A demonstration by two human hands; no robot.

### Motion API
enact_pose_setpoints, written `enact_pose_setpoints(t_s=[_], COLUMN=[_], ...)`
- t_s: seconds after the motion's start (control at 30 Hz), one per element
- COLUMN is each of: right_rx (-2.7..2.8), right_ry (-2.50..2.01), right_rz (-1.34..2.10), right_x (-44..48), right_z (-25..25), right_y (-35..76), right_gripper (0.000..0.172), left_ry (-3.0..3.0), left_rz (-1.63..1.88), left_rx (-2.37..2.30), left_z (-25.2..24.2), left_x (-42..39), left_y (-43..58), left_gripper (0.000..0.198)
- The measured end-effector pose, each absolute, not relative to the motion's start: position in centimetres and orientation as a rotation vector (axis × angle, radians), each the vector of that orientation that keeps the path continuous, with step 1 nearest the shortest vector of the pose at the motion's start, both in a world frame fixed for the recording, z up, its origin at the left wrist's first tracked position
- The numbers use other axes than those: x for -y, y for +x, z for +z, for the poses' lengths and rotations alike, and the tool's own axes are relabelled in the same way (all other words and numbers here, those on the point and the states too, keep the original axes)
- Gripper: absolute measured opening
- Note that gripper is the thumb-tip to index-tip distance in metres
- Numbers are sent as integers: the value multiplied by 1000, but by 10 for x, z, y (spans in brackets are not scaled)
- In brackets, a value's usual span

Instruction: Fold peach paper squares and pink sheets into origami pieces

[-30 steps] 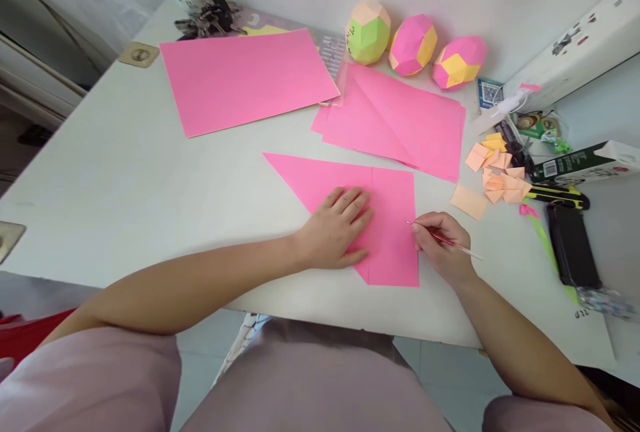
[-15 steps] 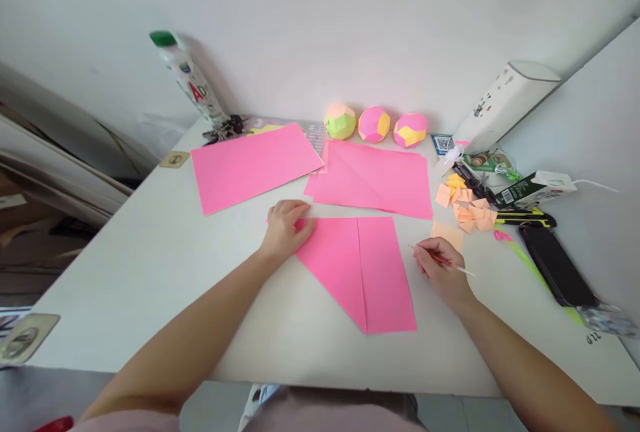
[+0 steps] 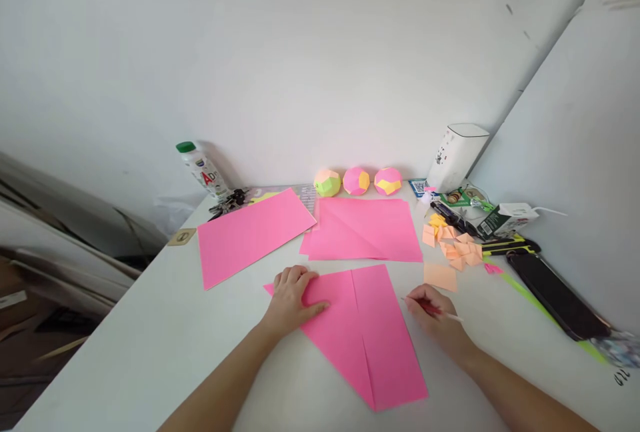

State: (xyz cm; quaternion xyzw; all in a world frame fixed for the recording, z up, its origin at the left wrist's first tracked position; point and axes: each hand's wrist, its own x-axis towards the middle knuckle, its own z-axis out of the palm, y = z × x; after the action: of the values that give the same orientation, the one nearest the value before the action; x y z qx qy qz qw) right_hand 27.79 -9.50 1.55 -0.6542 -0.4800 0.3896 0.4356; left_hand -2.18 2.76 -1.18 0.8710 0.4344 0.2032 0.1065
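Observation:
A folded pink sheet (image 3: 350,325) lies in front of me, with a slanting lower left edge and a crease running down it. My left hand (image 3: 291,302) rests on its upper left part, fingers apart and pressing the paper flat. Just right of the sheet, my right hand (image 3: 436,315) is closed around a thin pen-like tool (image 3: 454,317), whose fine tip points left towards the paper without touching it.
Behind are pink sheets (image 3: 367,229), a pink stack (image 3: 255,235) and three paper balls (image 3: 357,181). A bottle (image 3: 205,172) stands back left. Folded orange pieces (image 3: 460,251), a cutter (image 3: 510,245), a white box (image 3: 507,219) and a phone (image 3: 555,292) lie right.
The camera view has tilted up, so the desk sits lower in the picture. The folded sheet has turned slightly, and my left hand has slid further onto it, its fingers more spread.

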Motion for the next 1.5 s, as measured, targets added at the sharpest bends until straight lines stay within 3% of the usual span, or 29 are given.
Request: enact_pose_setpoints(t_s=[0.33,0.57,1.13,1.27,1.37,1.5], right_rx=[1248,1247,1174,1265,1472,1730], right_ry=[-1631,-1616,-1585,-1516,-1556,-1961], right_rz=[968,957,937,780,420,-29], right_x=[97,96,96,96,94,90], right_z=[15,16,12,13,20,28], right_y=[276,275,274,280,297,321], right_gripper=[24,23,23,22,23,25], left_ry=[2537,2557,2657,2802,2872,2948], left_rz=[584,567,528,640,758,652], left_rx=[-1309,-1323,-1324,-1105,-941,-829], left_z=[-13,-14,-14,-17,-23,-31], left_x=[-25,-26,-29,-25,-16,0], left_y=[-21,-21,-19,-19,-14,-6], left_gripper=[42,54,54,43,36,63])
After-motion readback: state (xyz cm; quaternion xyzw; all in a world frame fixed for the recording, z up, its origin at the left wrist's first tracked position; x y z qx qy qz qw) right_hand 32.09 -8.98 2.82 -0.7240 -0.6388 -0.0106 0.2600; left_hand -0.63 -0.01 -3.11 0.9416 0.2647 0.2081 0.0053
